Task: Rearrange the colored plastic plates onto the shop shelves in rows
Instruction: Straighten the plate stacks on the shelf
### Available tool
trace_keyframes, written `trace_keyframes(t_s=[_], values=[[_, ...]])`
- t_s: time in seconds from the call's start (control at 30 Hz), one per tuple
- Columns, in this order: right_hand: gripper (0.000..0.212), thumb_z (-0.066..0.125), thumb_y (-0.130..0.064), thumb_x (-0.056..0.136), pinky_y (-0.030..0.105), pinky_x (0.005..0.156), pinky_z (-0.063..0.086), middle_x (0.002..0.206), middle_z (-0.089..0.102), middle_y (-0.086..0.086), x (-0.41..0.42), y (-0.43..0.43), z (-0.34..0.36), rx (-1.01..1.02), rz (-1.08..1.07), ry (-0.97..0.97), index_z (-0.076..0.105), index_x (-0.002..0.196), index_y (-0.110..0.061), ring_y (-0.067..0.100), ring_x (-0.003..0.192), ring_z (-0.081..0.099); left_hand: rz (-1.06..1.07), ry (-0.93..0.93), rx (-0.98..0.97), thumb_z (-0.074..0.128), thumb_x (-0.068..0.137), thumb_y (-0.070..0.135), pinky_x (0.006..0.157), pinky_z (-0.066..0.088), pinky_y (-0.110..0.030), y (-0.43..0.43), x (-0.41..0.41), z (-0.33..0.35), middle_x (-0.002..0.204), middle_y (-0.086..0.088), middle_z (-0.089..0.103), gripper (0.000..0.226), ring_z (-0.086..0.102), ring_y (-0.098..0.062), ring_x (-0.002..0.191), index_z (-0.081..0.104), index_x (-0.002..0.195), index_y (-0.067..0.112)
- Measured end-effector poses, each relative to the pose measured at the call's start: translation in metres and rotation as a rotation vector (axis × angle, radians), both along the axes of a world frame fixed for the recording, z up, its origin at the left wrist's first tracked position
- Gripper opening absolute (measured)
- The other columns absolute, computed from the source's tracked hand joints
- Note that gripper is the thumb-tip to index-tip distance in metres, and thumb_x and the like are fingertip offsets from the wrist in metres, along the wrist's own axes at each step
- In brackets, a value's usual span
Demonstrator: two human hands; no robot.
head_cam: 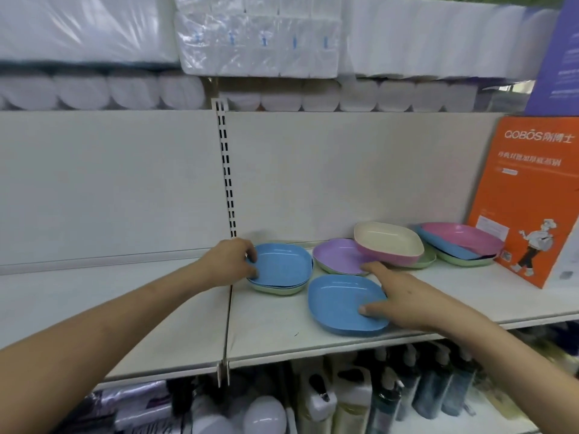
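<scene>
Blue single plate [341, 303] lies flat at the front of the white shelf [150, 308], just right of the seam between shelf panels. Right hand [402, 297] holds its right rim: thumb laid inside the well, index finger stretched along the far edge, tip near the purple plate [336, 255]; remaining fingers hidden, can't tell if they're under the rim.

Left hand [232, 261] grips the left rim of the blue-topped stack [282, 266], fingers curled over the edge. The stack has blue plates on top and a pale green one at the bottom, and sits behind-left of the single plate.

Purple plate rests on a green one, middle of the back row. A cream plate with pink underside [388, 242] is tilted, leaning on the purple plate's right edge. Far right: a loose pile [460, 239], pink over blue over green, skewed, just beside the orange box [523, 195].

Wrapped paper rolls [131, 90] on the level above, bottles [432, 386] below.
</scene>
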State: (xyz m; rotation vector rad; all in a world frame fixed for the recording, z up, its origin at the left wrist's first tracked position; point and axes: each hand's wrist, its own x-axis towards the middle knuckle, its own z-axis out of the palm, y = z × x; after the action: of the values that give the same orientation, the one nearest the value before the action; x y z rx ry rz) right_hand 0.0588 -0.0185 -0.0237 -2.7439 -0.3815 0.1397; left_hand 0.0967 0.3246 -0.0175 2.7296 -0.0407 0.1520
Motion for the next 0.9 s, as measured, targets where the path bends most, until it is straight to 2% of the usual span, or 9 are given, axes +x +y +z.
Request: trace_keyframes(t_s=[0.07, 0.13, 0.2, 0.3, 0.37, 0.47, 0.63, 0.8, 0.9], values=[[0.082, 0.07, -0.034, 0.09, 0.034, 0.094, 0.048, 0.129, 0.059, -0.006, -0.001, -0.001, 0.005, -0.024, 0.041, -0.005, 0.023, 0.159, -0.037, 0.017, 0.11, 0.059, 0.03, -0.002, 0.005, 0.078, 0.083, 0.022, 0.062, 0.038, -0.022, -0.001, -0.001, 0.001, 0.097, 0.007, 0.054, 0.028, 0.054, -0.014, 0.086, 0.067, 0.109, 0.022], [0.082, 0.064, -0.019, 0.092, 0.029, 0.074, 0.049, 0.093, 0.055, -0.012, -0.001, -0.003, 0.007, 0.005, 0.071, -0.004, 0.021, 0.158, -0.042, 0.012, 0.082, 0.058, 0.063, -0.024, 0.028, 0.073, 0.085, 0.019, 0.066, 0.04, -0.026, -0.003, -0.001, 0.003, 0.102, 0.004, 0.057, 0.029, 0.055, -0.016, 0.09, 0.067, 0.112, 0.023], [0.079, 0.056, -0.007, 0.092, 0.022, 0.057, 0.045, 0.079, 0.047, -0.012, -0.001, -0.006, 0.011, 0.041, 0.08, 0.008, 0.025, 0.154, -0.045, 0.011, 0.064, 0.056, 0.078, -0.066, 0.062, 0.067, 0.087, 0.016, 0.073, 0.041, -0.028, -0.004, -0.003, 0.006, 0.107, 0.003, 0.058, 0.031, 0.055, -0.017, 0.094, 0.066, 0.118, 0.022], [0.069, 0.044, 0.001, 0.089, 0.023, 0.05, 0.049, 0.085, 0.057, -0.001, -0.001, -0.014, 0.017, 0.079, 0.078, 0.029, 0.038, 0.137, -0.048, 0.019, 0.057, 0.066, 0.099, -0.126, 0.078, 0.062, 0.091, 0.018, 0.08, 0.045, -0.029, -0.006, -0.006, 0.014, 0.109, 0.003, 0.059, 0.033, 0.056, -0.017, 0.097, 0.066, 0.123, 0.021], [0.06, 0.038, 0.003, 0.086, 0.038, 0.058, 0.059, 0.095, 0.061, 0.006, 0.0, -0.018, 0.019, 0.109, 0.06, 0.034, 0.05, 0.117, -0.047, 0.022, 0.057, 0.068, 0.114, -0.157, 0.085, 0.06, 0.093, 0.02, 0.084, 0.049, -0.032, -0.009, -0.01, 0.02, 0.112, 0.0, 0.062, 0.031, 0.057, -0.018, 0.097, 0.067, 0.123, 0.02], [0.049, 0.033, 0.002, 0.085, 0.052, 0.063, 0.057, 0.098, 0.057, 0.003, 0.001, -0.023, 0.026, 0.126, 0.042, -0.009, 0.057, 0.093, -0.04, 0.024, 0.06, 0.066, 0.148, -0.168, -0.015, 0.055, 0.096, 0.018, 0.078, 0.055, -0.033, -0.014, -0.017, 0.025, 0.112, -0.003, 0.064, 0.023, 0.069, -0.019, 0.084, 0.067, 0.116, 0.018], [0.053, 0.028, 0.001, 0.089, 0.036, 0.06, 0.042, 0.095, 0.055, 0.002, 0.001, -0.027, 0.032, 0.173, -0.005, -0.067, 0.064, 0.094, -0.038, 0.024, 0.066, 0.052, 0.167, -0.159, -0.284, 0.042, 0.097, 0.007, 0.055, 0.049, -0.024, -0.019, -0.031, 0.028, 0.098, -0.007, 0.065, 0.021, 0.07, -0.018, 0.063, 0.061, 0.105, 0.012], [0.029, 0.06, -0.022, 0.097, 0.029, 0.066, 0.044, 0.111, 0.055, -0.007, -0.005, -0.027, 0.034, 0.338, 0.057, -0.029, 0.061, 0.116, -0.044, 0.015, 0.078, 0.055, 0.206, -0.072, -0.638, 0.04, 0.096, -0.001, 0.06, 0.049, -0.029, -0.017, -0.042, 0.026, 0.091, -0.014, 0.063, 0.031, 0.06, -0.021, 0.063, 0.066, 0.104, 0.012], [0.047, 0.079, -0.037, 0.086, 0.023, 0.067, 0.042, 0.112, 0.052, -0.014, -0.01, -0.024, 0.036, 0.413, 0.085, 0.013, 0.053, 0.124, -0.047, 0.007, 0.08, 0.053, 0.191, 0.021, -0.827, 0.044, 0.095, -0.005, 0.059, 0.046, -0.028, -0.015, -0.055, 0.028, 0.099, -0.013, 0.059, 0.038, 0.054, -0.021, 0.07, 0.07, 0.114, 0.015]])
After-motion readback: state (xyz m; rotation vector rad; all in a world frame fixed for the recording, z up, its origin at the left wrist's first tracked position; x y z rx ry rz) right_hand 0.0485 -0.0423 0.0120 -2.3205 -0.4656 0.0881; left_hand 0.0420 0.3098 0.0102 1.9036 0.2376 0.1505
